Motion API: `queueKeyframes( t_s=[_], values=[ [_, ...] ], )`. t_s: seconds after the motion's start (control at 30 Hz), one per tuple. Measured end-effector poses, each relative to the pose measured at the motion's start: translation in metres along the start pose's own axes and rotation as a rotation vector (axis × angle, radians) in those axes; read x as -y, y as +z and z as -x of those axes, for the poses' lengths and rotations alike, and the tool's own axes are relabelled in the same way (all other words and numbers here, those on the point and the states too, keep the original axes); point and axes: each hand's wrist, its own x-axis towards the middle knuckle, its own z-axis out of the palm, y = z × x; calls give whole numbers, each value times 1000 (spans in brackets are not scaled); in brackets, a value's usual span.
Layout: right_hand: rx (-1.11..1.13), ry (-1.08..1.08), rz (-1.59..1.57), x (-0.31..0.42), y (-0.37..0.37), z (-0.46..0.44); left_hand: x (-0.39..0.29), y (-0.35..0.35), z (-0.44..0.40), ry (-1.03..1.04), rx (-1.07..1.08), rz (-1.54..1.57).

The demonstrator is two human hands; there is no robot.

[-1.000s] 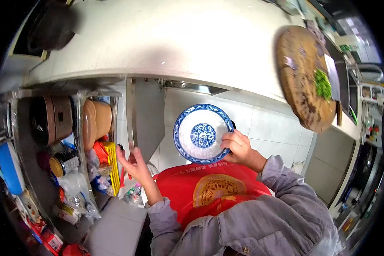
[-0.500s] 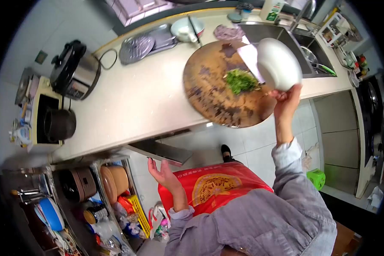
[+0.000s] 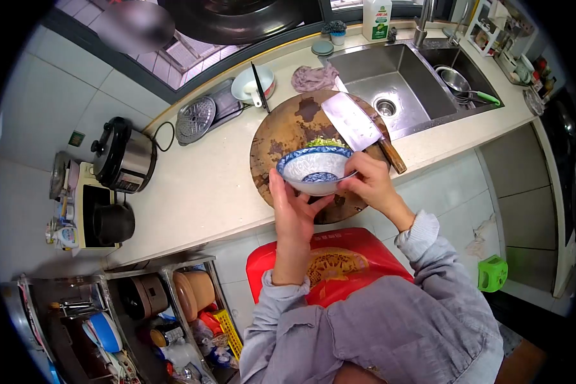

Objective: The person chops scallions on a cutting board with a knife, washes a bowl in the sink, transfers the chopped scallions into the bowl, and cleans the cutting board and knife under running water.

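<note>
A white bowl with a blue patterned rim (image 3: 310,168) is between my hands above the near part of the round wooden chopping board (image 3: 269,137), its hollow tilted towards me. My left hand (image 3: 292,205) cups the bowl's left side, thumb at the rim and fingers underneath. On the right, my right hand (image 3: 372,182) pinches the rim between thumb and fingers. Chopped greens (image 3: 325,142) lie on the board just beyond the bowl, which partly hides them. A cleaver (image 3: 351,120) rests flat on the board, its wooden handle reaching over the near right edge.
Behind the board are a sink (image 3: 422,80), a crumpled cloth (image 3: 315,78) and a small bowl (image 3: 243,84) with a spoon and dark chopsticks. A pressure cooker (image 3: 127,157) stands at the left of the counter (image 3: 201,185). Shelves (image 3: 173,272) with kitchen goods are below left.
The bowl has come from the right to over the board, and its inside now faces me. My left hand has risen from beside an open drawer front to the bowl; that drawer front no longer shows.
</note>
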Motion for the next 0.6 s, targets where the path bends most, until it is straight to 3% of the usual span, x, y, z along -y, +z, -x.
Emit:
queueKeyframes(
  t_s=[0.03,0.13,0.17,0.27,0.4,0.53,0.6],
  values=[
    [68,-77,100,6,-2,-4,-4,-4,-5,-75,99,51],
    [113,-308,179,2,4,-8,3,-25,-22,-190,46,1],
    [120,-311,175,7,4,-8,4,-32,-26,-206,34,110],
    [93,-328,108,14,0,-3,-1,-18,-20,6,-55,112],
    [-259,259,-731,5,11,8,10,-6,-30,241,-14,31],
    [-284,496,-672,-7,7,-3,31,19,-26,383,66,-128],
    [-277,582,-625,-22,-1,-9,42,25,-30,505,100,-379]
  ],
)
